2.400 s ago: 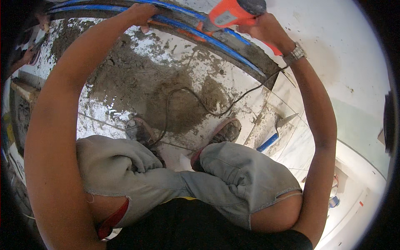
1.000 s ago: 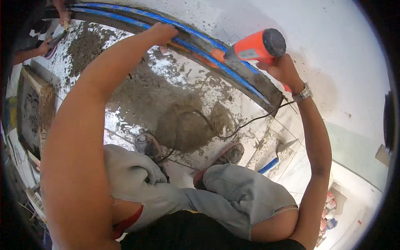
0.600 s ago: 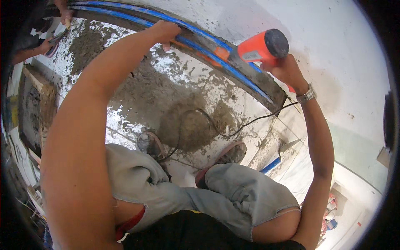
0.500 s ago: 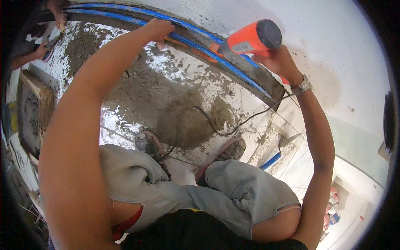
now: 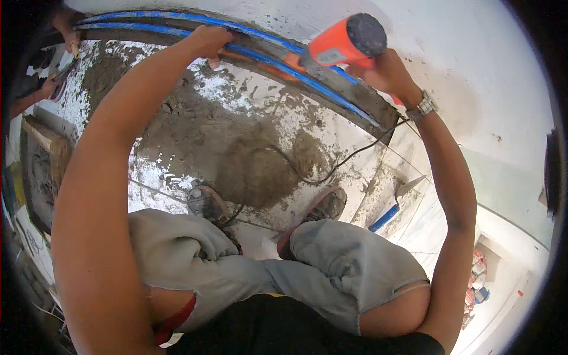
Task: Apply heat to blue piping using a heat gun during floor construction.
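Two long blue strips [image 5: 338, 94] run along a low dark ledge at the foot of the white wall. My left hand [image 5: 210, 41] is curled over the near strip, fingers on top and thumb below; its fingertips are partly hidden. A thin orange band [image 5: 269, 69] shows along the ledge's front beside that hand. In my right hand [image 5: 390, 77] is an orange heat gun [image 5: 331, 48] with a black rear end. Its grey nozzle is tilted down towards the strips, close to a small orange piece [image 5: 293, 61]. A black cord [image 5: 343, 168] trails from the gun over the floor.
Wet grey mortar [image 5: 201, 136] is smeared over the white floor before my shoes. A blue-handled trowel [image 5: 387, 216] lies at right. At the far left, another person's hands [image 5: 50, 86] hold a tool, near a wooden-sided trough [image 5: 44, 139]. Red-and-white packages [image 5: 476, 278] lie lower right.
The whole view has shifted slightly, so the strips and floor sit higher. The heat gun is a little further left, while my left hand keeps its place on the near strip.
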A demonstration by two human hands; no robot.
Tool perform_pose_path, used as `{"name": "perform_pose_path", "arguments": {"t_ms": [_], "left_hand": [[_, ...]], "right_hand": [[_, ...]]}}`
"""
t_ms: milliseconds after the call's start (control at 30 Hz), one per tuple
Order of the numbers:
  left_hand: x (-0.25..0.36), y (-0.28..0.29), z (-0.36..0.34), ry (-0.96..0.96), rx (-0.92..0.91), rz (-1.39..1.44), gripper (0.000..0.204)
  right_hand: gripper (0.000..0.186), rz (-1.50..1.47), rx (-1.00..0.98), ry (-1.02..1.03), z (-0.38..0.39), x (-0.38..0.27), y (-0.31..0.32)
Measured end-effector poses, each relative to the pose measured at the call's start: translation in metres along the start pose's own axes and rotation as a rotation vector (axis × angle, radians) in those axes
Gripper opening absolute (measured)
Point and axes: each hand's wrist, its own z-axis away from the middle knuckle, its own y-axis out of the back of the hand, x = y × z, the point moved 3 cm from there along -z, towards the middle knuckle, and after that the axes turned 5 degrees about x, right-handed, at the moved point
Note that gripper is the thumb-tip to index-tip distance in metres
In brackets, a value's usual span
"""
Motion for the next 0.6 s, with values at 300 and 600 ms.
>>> {"name": "perform_pose_path", "arguments": {"t_ms": [300, 600], "left_hand": [[-0.006, -0.005, 0.003, 0.015, 0.032, -0.022, 0.075], [0.010, 0.011, 0.004, 0.027, 0.003, -0.017, 0.081]], "right_hand": [[0.039, 0.030, -0.012, -0.035, 0.007, -0.002, 0.007], [0.039, -0.046, 0.008, -0.077, 0.008, 0.013, 0.003]]}}
